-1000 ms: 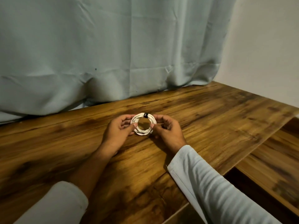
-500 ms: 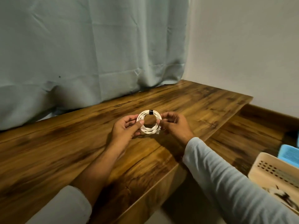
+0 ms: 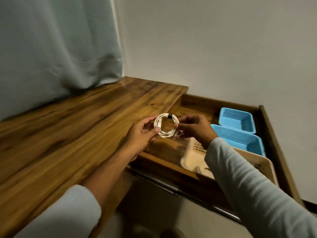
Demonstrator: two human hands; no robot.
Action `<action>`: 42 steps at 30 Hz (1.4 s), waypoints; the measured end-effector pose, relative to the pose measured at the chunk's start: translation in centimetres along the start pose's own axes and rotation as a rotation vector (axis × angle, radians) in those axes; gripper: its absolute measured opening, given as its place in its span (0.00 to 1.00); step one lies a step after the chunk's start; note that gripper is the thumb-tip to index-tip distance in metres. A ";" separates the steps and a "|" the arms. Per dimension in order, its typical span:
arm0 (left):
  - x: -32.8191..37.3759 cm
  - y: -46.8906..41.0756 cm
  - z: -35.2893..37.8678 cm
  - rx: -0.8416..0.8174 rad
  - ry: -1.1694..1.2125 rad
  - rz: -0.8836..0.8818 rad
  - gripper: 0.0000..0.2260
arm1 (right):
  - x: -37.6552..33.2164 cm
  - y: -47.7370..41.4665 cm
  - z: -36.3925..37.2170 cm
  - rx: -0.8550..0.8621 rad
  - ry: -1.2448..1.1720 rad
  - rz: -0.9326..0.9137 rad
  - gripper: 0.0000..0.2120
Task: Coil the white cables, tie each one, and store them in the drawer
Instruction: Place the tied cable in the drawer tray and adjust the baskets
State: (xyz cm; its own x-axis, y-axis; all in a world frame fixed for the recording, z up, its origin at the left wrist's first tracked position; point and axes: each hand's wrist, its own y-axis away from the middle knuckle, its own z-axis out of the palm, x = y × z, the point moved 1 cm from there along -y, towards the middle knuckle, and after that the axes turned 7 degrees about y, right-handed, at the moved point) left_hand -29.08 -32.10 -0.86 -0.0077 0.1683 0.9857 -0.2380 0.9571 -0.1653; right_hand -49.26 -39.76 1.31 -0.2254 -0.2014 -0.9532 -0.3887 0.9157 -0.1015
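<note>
A white cable (image 3: 166, 134) is wound into a small ring and bound at its top by a black tie (image 3: 170, 115). I hold the ring upright between both hands, above the right edge of the wooden desk (image 3: 68, 138). My left hand (image 3: 143, 134) pinches the ring's left side, my right hand (image 3: 195, 127) pinches its right side. Just to the right the wooden drawer (image 3: 267, 127) stands pulled out, and my right hand hovers over its left part. A thin strand sticks out near my right fingers.
Inside the drawer sit two blue plastic baskets (image 3: 237, 121) at the back and a beige basket (image 3: 193, 158) nearer me, partly hidden by my right sleeve. A pale curtain (image 3: 56, 48) hangs behind the desk. A plain wall stands behind the drawer.
My view has swung right, bringing the drawer and its baskets into sight. Both hands have carried the tied coil from the middle of the desk to its right edge.
</note>
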 end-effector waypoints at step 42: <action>-4.7 -2.8 15.1 -0.496 -1.511 0.311 0.14 | 11.7 2.7 -7.9 -0.116 0.986 0.268 0.09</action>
State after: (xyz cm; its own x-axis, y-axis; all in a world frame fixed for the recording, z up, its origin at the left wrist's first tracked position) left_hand -43.09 -39.11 -4.51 -0.9619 0.2734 -0.0047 0.2732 0.9605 -0.0520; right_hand -60.03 -42.38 -7.83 -0.9304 -0.2390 -0.2779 -0.2898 0.9439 0.1584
